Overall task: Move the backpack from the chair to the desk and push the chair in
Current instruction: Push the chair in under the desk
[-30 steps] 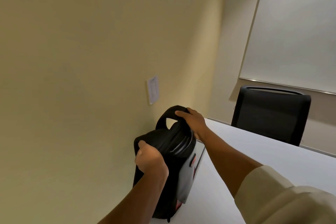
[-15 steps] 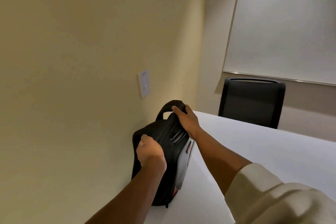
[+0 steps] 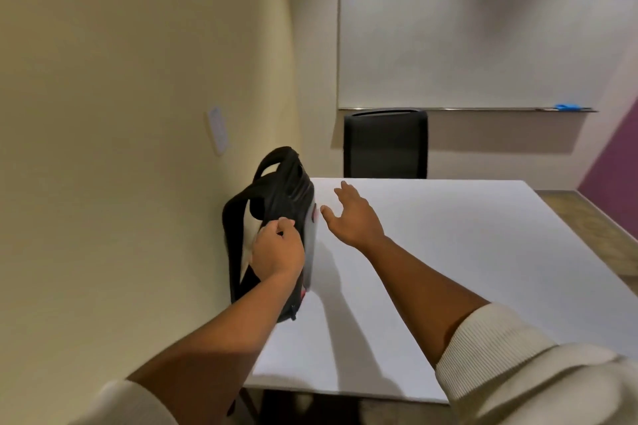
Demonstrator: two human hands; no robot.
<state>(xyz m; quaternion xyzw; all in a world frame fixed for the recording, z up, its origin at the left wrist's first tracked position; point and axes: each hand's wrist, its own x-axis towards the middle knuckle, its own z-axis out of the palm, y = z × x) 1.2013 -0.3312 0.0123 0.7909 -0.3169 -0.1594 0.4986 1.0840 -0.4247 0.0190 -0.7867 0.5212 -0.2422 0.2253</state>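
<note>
The black backpack (image 3: 283, 197) stands upright on the white desk (image 3: 448, 252), at its left edge against the beige wall. Its grey front panel faces right and its top handle points up. My left hand (image 3: 278, 248) is closed on the near upper edge of the backpack. My right hand (image 3: 352, 216) hovers just right of the backpack with fingers spread, holding nothing and not touching it. A black chair (image 3: 386, 143) stands at the far end of the desk. The chair the backpack came from is out of view.
A whiteboard (image 3: 483, 28) hangs on the far wall with a blue item (image 3: 566, 107) on its tray. A small paper notice (image 3: 217, 129) is stuck on the left wall. A purple wall section (image 3: 614, 179) and wooden floor (image 3: 600, 228) show at right.
My right hand has let go of the backpack's top handle and moved off to the right, fingers open. The view has tilted down and right, showing more of the desk.
</note>
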